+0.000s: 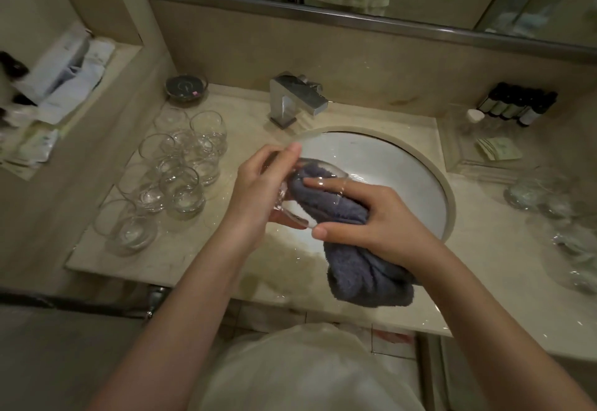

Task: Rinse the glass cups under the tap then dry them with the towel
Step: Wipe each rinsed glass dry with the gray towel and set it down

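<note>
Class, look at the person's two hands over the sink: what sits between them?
In the head view, a tilted glass cup with the grey towel stuffed into it sits between the left hand and right hand.

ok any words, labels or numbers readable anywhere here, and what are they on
No text can be read in this view.
Dark bottles by the wall: pale labels, print too small to read.
Sachets on the tray on the right: faint markings, too blurred.
Packets on the left shelf: print too blurred.
Round dish behind the glass cups: a light mark, unreadable.
</note>
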`<control>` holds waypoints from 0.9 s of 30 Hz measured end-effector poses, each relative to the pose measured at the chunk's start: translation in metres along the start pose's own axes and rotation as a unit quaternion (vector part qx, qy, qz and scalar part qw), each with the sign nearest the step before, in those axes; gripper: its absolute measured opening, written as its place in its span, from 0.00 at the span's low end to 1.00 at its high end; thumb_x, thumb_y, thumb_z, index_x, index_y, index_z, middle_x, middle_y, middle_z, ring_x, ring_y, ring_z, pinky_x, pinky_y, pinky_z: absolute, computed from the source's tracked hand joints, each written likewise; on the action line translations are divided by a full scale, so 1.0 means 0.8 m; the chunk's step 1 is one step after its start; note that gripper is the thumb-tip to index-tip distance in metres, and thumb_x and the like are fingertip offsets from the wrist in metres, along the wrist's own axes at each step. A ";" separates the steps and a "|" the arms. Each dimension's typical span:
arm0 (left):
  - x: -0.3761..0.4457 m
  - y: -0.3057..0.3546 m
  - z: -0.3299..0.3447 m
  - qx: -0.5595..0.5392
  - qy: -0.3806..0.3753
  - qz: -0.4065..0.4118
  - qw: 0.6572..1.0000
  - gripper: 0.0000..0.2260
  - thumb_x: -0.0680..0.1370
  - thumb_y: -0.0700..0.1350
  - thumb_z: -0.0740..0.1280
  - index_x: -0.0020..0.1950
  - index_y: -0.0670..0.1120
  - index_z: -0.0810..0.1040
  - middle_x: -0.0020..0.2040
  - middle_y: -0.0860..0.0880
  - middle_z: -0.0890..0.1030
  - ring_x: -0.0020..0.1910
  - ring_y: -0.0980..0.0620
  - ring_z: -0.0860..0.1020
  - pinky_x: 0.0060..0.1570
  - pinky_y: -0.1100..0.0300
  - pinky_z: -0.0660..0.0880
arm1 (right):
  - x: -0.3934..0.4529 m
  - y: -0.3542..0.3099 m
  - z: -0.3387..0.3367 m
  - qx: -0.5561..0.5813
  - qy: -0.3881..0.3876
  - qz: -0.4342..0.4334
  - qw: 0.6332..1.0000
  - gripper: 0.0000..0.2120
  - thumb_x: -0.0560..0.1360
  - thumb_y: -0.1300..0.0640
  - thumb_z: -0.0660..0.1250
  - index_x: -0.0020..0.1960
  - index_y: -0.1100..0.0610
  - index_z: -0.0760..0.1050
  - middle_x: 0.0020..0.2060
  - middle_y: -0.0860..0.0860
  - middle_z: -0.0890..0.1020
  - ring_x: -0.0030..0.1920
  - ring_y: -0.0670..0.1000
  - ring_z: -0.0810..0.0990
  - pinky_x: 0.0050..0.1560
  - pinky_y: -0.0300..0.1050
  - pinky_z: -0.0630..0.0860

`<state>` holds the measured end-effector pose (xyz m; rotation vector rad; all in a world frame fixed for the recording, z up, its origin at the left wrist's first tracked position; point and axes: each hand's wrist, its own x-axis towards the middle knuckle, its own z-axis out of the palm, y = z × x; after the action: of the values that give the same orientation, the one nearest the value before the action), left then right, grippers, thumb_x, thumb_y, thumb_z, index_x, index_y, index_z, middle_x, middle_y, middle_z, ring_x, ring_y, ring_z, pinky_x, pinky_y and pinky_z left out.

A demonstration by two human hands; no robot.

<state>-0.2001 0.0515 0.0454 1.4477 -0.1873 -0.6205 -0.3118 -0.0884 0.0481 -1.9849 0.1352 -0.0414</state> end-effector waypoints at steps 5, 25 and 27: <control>-0.001 0.000 -0.002 0.064 0.037 0.097 0.992 0.07 0.73 0.53 0.72 0.41 0.51 0.79 0.40 0.53 0.79 0.40 0.56 0.80 0.31 0.59 0.78 | 0.009 0.001 0.009 -0.027 -0.017 0.016 0.999 0.29 0.65 0.45 0.77 0.64 0.40 0.75 0.57 0.37 0.81 0.59 0.36 0.78 0.63 0.37 0.73; -0.002 -0.029 -0.050 0.094 -0.004 -0.043 0.995 0.19 0.67 0.64 0.67 0.42 0.49 0.73 0.31 0.56 0.72 0.24 0.57 0.65 0.22 0.67 0.59 | 0.055 -0.005 0.003 0.037 -0.255 0.099 0.961 0.19 0.74 0.56 0.73 0.64 0.56 0.79 0.56 0.47 0.84 0.57 0.44 0.81 0.58 0.33 0.73; -0.010 -0.038 -0.054 0.154 0.012 0.135 0.979 0.15 0.68 0.62 0.68 0.43 0.52 0.73 0.33 0.59 0.76 0.29 0.61 0.71 0.28 0.69 0.65 | 0.059 0.007 0.001 0.165 -0.274 0.158 0.934 0.23 0.66 0.45 0.78 0.56 0.57 0.83 0.49 0.50 0.86 0.49 0.48 0.84 0.53 0.37 0.76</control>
<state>-0.1945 0.0931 0.0122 1.6897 -0.4689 -0.3616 -0.2651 -0.0953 0.0409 -1.5520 0.0753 0.6540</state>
